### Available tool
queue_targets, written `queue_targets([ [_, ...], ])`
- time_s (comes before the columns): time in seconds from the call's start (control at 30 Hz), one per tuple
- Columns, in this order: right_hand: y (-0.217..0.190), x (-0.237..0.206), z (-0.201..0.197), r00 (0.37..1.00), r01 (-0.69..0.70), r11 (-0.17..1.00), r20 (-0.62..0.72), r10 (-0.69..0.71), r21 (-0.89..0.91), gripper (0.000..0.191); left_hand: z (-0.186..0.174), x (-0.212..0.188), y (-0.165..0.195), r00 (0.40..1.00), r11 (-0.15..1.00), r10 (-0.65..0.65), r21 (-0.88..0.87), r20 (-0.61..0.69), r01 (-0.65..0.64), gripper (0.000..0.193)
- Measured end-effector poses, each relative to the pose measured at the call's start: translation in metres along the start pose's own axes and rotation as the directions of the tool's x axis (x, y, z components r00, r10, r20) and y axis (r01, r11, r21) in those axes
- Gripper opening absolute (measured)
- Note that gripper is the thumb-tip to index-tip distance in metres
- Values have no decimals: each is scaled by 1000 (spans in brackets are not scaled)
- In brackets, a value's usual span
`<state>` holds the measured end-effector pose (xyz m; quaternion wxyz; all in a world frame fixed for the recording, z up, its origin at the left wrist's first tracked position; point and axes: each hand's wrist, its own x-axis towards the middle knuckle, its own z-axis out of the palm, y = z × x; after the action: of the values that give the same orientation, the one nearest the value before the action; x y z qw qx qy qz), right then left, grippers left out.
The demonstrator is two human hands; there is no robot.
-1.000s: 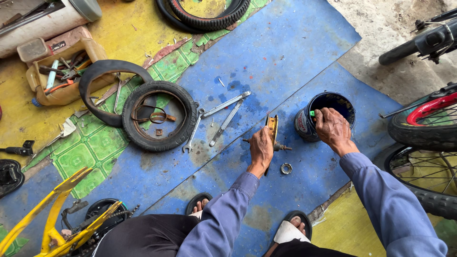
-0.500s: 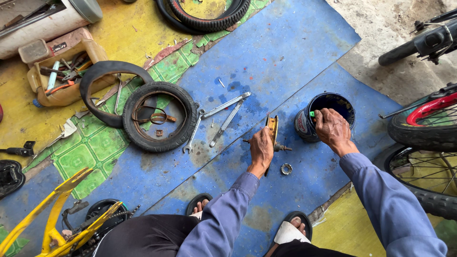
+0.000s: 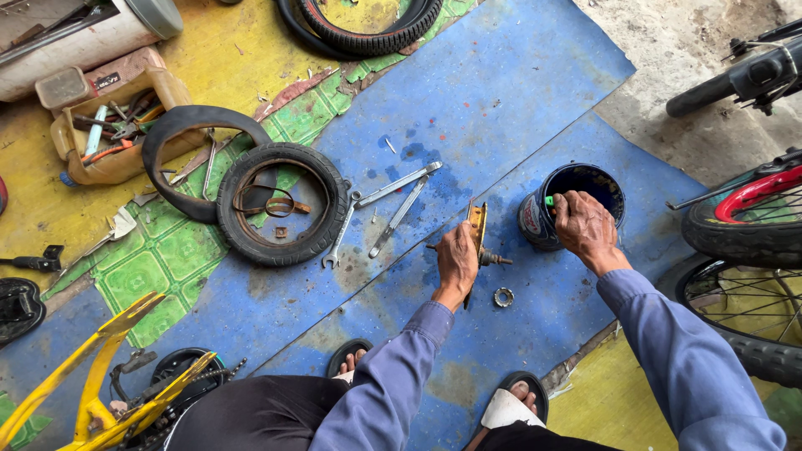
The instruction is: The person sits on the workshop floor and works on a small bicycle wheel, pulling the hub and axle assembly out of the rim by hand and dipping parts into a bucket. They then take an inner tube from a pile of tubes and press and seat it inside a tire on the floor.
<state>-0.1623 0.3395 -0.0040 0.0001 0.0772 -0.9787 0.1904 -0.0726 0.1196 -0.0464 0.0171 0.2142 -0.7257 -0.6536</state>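
Outdoors, on a blue mat (image 3: 501,92) over the ground, the left hand (image 3: 456,263) grips a yellow hub part (image 3: 478,230) mid-mat; the right hand (image 3: 585,227), closed on a green-tipped tool (image 3: 550,200), rests on a dark bucket (image 3: 576,188) near the mat's right edge.

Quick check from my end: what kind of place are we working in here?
Likely an informal bicycle repair spot on the ground. Loose tyres and spanners lie on a blue mat, bicycle wheels stand at the right, and the left hand holds a yellow part.
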Motion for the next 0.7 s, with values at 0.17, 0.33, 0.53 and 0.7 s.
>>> queue_targets([
  [0.17, 0, 0, 0, 1000, -2, 1000, 13, 2, 2, 35, -3, 5, -8, 1000, 1000, 13, 24, -6, -13, 64],
  [0.33, 1, 0, 0, 1000, 11, 1000, 14, -11, -12, 35, -5, 12, -15, 999, 1000, -12, 1, -38, 13, 62],
  [0.53, -1, 2, 0, 999, -14, 1000, 42, 15, -13, 35, -43, 31, -15, 962, 961, -268, -88, -48, 263, 47],
  [0.7, -5, 2, -2, 1000, 14, 1000, -12, -14, 4, 34, -104, 45, -14, 925, 860, -375, -398, -69, 319, 34],
])
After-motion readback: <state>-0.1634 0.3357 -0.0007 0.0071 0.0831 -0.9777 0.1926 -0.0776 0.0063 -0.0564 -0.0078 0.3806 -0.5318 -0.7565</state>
